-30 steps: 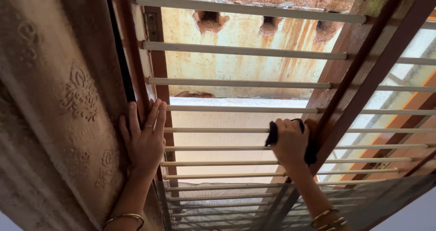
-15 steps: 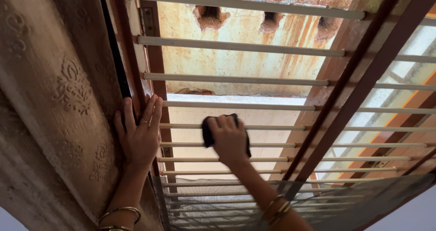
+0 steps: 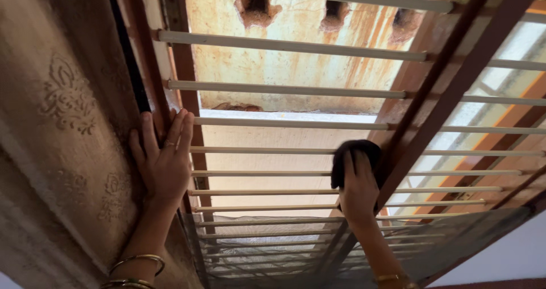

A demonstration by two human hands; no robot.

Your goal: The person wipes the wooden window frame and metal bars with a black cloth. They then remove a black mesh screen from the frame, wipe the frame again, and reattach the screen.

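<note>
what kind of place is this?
Likely a home window, seen from inside: pale horizontal grille bars, a patterned curtain beside the reddish frame, and a weathered outer wall beyond.

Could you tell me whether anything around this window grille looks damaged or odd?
Yes. The outer wall beyond the bars has three ragged holes along its top and rusty streaks running down it. Nothing else stands out: the right hand presses a dark cloth on a bar, the left hand rests flat on the frame.
</note>
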